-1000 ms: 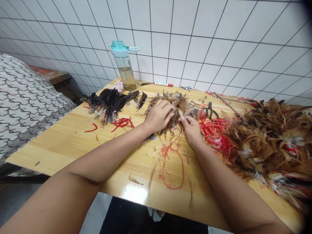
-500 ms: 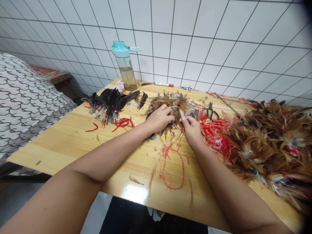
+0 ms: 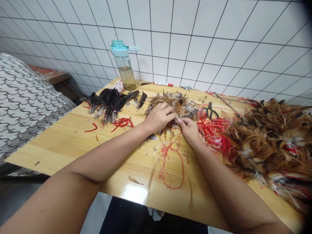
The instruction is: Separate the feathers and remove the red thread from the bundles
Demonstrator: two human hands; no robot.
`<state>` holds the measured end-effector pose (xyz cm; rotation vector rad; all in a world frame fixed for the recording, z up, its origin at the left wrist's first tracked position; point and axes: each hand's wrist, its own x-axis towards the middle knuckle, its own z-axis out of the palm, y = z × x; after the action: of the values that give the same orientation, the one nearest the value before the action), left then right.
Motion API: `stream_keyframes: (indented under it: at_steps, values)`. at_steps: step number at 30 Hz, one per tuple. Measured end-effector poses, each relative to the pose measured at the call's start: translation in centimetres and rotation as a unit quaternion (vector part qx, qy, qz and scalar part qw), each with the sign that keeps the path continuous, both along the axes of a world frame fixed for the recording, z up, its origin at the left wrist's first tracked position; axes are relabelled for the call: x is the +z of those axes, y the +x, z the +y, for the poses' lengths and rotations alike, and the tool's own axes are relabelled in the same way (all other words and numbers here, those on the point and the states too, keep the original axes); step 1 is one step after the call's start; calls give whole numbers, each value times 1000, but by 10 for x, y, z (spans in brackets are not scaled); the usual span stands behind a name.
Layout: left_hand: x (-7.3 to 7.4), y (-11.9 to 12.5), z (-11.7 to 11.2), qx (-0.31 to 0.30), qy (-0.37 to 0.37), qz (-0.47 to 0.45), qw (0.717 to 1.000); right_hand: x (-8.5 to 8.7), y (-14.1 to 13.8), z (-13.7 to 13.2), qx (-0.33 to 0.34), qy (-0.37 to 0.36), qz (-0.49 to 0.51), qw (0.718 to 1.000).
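Observation:
A heap of loose brown feathers (image 3: 184,102) lies at the middle of the wooden table, partly covered by my hands. My left hand (image 3: 161,116) rests over its near left side, fingers curled down and closed; what the fingertips grip is hidden. Close against it, my right hand (image 3: 189,129) pinches a feather whose tip barely shows between thumb and forefinger. From beneath the hands a looped red string (image 3: 183,172) trails toward the table's near edge. Right of my right hand sits a tangle of red threads (image 3: 214,130).
Brown feather bundles (image 3: 273,136) cover the right side. Black pliers (image 3: 211,111) lie before them. At left are black feathers (image 3: 112,100) and red cord pieces (image 3: 122,123). A water bottle (image 3: 125,70) and a marker (image 3: 163,84) stand and lie near the tiled wall.
My right hand has moved slightly left, up against my left hand. The pale feather that stood up from its pinch is now mostly hidden. My left hand stays about in place.

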<state>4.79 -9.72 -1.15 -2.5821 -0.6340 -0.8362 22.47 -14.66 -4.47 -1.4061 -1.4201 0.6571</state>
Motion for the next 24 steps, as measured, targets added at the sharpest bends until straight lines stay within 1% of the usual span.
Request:
stream_keyframes:
  at_steps: [6, 11, 17, 20, 22, 24]
  values:
    - [4, -2, -2, 6, 22, 24, 999, 1, 0, 0, 36, -35, 61, 997]
    - [6, -1, -4, 9, 1, 21, 1000, 2, -1, 1, 76, -44, 65, 994]
    - [5, 1, -9, 24, 24, 23, 999, 1, -1, 1, 92, -54, 92, 990]
    - [5, 2, -10, 24, 17, 22, 999, 2, -2, 1, 100, -59, 111, 987]
    - [5, 2, -10, 25, 0, 4, 1000, 2, -3, 0, 105, -58, 115, 986]
    - [7, 2, -11, 35, -20, -43, 998, 3, -2, 0, 100, -54, 121, 986]
